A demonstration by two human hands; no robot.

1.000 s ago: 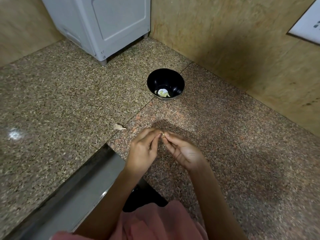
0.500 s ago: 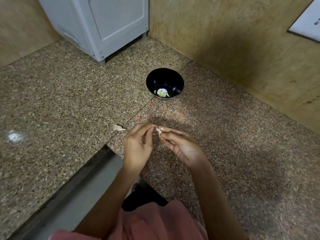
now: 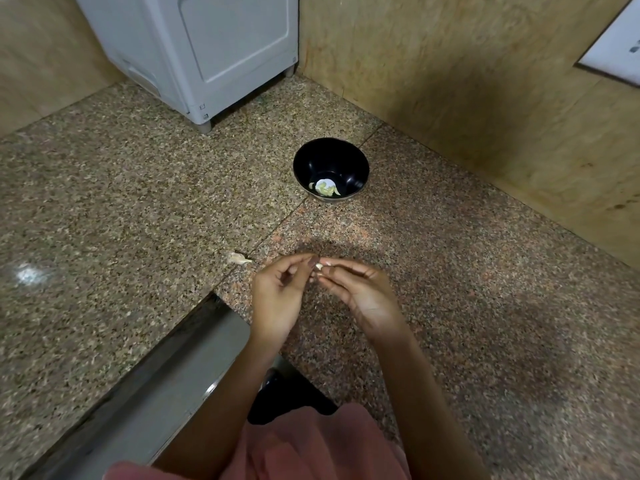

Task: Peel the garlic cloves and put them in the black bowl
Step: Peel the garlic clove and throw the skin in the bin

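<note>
A small garlic clove [image 3: 319, 267] is pinched between the fingertips of my left hand [image 3: 280, 296] and my right hand [image 3: 363, 294], held just above the granite counter. Most of the clove is hidden by the fingers. The black bowl [image 3: 346, 161] stands farther back on the counter, with a few pale peeled cloves [image 3: 324, 188] lying at its bottom. A scrap of garlic or its skin [image 3: 238, 258] lies on the counter just left of my left hand.
A grey appliance [image 3: 207, 53] stands at the back left corner. Tan tiled walls [image 3: 467, 98] close the back and right. The counter's edge with a metal strip [image 3: 156, 382] runs diagonally at the lower left.
Both hands have moved slightly away from me with the clove, and the fingers have shifted on it. The bowl and the scrap on the counter stay put.
</note>
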